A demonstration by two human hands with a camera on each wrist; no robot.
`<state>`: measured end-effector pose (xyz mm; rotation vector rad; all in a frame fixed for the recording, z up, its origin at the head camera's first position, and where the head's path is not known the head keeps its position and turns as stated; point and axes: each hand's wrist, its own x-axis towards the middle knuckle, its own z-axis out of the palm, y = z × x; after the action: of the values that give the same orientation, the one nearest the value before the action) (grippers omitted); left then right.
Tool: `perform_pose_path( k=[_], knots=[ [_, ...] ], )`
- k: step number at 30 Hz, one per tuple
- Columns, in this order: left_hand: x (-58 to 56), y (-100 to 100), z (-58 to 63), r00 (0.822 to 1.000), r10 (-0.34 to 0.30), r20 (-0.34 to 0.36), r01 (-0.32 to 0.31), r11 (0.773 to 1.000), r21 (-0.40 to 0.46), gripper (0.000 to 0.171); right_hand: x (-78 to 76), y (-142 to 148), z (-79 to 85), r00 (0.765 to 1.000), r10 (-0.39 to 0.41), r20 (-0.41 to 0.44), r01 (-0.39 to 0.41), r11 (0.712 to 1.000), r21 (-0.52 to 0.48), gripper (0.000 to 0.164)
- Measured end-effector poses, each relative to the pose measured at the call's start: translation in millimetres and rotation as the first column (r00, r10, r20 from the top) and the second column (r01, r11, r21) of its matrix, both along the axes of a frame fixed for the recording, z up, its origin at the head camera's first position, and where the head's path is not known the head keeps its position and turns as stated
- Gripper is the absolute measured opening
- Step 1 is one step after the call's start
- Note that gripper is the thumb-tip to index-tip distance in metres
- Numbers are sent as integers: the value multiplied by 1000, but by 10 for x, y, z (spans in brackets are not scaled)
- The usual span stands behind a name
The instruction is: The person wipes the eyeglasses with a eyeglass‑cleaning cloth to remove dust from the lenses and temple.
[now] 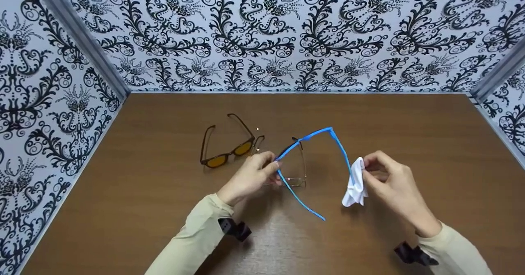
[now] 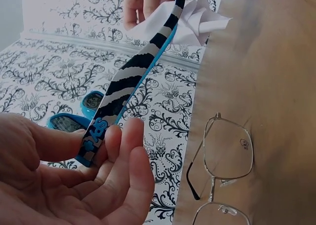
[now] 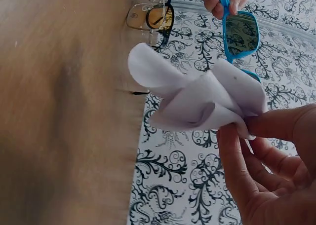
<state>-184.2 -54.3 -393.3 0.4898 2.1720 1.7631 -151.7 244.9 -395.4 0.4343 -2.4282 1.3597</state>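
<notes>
In the head view my left hand (image 1: 255, 173) pinches blue-framed sunglasses (image 1: 315, 134) at one front corner, by the hinge. A black-and-white zebra-striped temple (image 2: 131, 79) shows in the left wrist view, running up from my fingers. Dark lenses (image 3: 242, 35) appear in the right wrist view. My right hand (image 1: 394, 186) holds a crumpled white cloth (image 1: 356, 186) between thumb and fingers. The cloth overlaps the tip of the far blue temple (image 1: 341, 150) in the head view; whether it wraps the tip is hidden.
Dark-framed glasses with amber lenses (image 1: 217, 161) lie on the brown table (image 1: 143, 209), temples pointing away. Thin metal-framed clear glasses (image 2: 213, 188) lie beside them, partly behind my left hand. Black-and-white patterned walls (image 1: 262, 33) stand at the back and sides.
</notes>
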Motion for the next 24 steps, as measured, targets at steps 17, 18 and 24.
perform_pose_path(
  k=[17, 18, 24],
  knots=[
    [142, 180, 9, 983, -103, -151, 72, 978, -196, 14, -189, 34, -45, 999, -35, 20, 36, 997, -64, 13],
    [152, 191, 13, 982, -116, -152, 81, 973, -217, 14, -201, 37, -40, 999, -36, 19, 37, 997, -63, 13],
    [189, 241, 15, 973, -157, -168, 106, 955, -277, 14, -250, 49, 7, 999, -45, 7, 45, 996, -82, 13]
  ],
)
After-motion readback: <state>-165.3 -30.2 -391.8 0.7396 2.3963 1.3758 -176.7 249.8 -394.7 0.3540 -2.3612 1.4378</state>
